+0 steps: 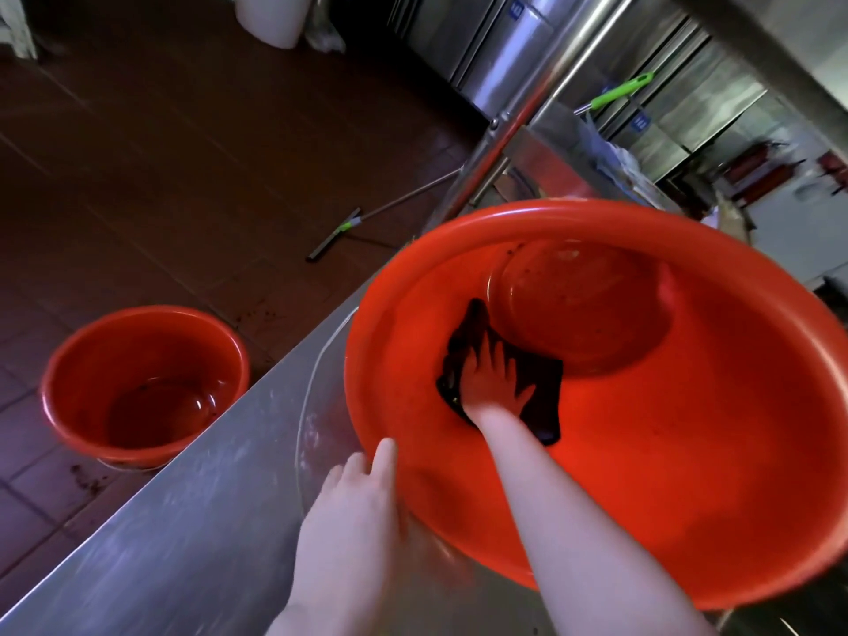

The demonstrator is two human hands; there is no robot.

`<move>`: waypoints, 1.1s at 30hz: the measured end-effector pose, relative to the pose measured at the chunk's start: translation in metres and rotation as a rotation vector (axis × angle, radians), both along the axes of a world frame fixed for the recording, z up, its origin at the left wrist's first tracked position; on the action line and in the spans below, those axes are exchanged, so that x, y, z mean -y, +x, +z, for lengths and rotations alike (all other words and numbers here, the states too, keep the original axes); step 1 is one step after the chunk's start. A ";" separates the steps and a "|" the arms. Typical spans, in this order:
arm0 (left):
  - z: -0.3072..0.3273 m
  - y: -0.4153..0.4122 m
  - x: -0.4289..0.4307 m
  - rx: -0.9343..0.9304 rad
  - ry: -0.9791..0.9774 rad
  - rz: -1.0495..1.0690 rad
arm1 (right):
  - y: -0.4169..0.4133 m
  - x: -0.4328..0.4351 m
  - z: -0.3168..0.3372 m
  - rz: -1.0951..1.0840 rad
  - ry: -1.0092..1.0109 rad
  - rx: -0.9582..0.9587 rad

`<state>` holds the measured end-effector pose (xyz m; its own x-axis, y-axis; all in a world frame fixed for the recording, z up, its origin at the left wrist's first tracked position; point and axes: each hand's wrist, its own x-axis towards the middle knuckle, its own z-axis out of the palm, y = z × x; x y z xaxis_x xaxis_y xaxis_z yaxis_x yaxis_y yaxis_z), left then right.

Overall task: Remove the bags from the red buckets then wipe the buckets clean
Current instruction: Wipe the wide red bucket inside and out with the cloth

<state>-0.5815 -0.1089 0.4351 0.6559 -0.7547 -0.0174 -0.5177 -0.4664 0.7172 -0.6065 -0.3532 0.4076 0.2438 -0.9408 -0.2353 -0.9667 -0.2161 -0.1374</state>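
A large red bucket (688,475) lies tilted on the steel table (183,521), its mouth turned toward me. Inside it my right hand (491,383) presses a dark cloth (541,387) flat against the inner wall, fingers spread, just below the bucket's round bottom. My left hand (353,493) rests with straight fingers against the outside of the bucket's near-left rim. A second, smaller red bucket (142,383) stands upright on the floor to the left, with dark specks and some liquid at its bottom. No bag shows in either bucket.
A floor squeegee (335,238) with a green joint lies on the dark tiled floor beyond the table's edge. Steel table legs and cabinets (527,84) rise behind the bucket. A green-handled tool (619,94) leans at the back right. Dirt specks dot the floor.
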 end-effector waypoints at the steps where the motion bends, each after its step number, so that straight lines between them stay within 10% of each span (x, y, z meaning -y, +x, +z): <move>1: 0.012 0.008 0.000 0.103 -0.062 0.035 | -0.002 0.003 -0.002 0.010 -0.009 -0.011; 5: 0.037 0.060 0.014 0.340 -0.414 0.236 | -0.006 0.007 -0.006 0.036 -0.012 -0.049; 9: 0.030 0.087 0.030 0.100 -0.433 0.129 | -0.021 0.003 -0.003 0.057 -0.019 -0.124; 17: -0.011 0.013 0.042 -0.108 -0.273 -0.035 | -0.089 -0.050 0.011 -0.223 -0.020 -0.149; 22: -0.024 -0.033 0.042 -0.270 -0.159 -0.066 | -0.102 -0.119 -0.002 -0.023 -0.120 -0.185; 33: -0.033 -0.038 0.038 -0.088 -0.033 -0.046 | -0.097 0.001 0.007 -0.235 0.016 -0.075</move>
